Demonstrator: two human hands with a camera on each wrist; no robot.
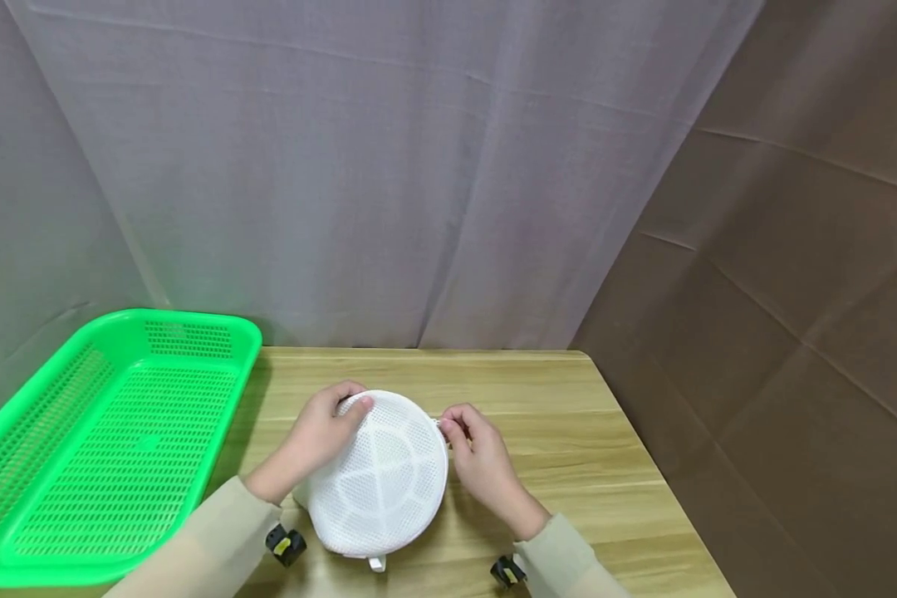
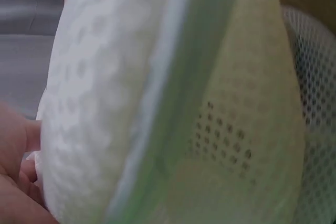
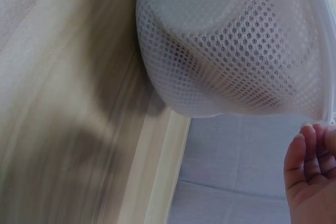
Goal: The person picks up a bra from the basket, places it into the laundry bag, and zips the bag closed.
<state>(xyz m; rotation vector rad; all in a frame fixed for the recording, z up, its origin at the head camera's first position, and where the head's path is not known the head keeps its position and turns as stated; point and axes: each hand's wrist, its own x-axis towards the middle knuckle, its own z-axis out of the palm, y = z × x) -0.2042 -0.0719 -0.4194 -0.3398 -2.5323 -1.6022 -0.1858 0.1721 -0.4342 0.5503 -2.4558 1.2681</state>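
A round white mesh laundry bag stands over the table, its flat top tilted up in the head view. My left hand grips its upper left edge, thumb on top of the mesh. At the right edge, my right hand pinches the small zipper pull between thumb and finger. The mesh wall fills much of the right wrist view, with a pale rounded shape showing through it. In the left wrist view the bag is very close and blurred. A white tab hangs from its near edge.
A green plastic basket with slotted walls stands on the left. The wooden table reaches back to a grey curtain. A brown cloth wall runs along the right side.
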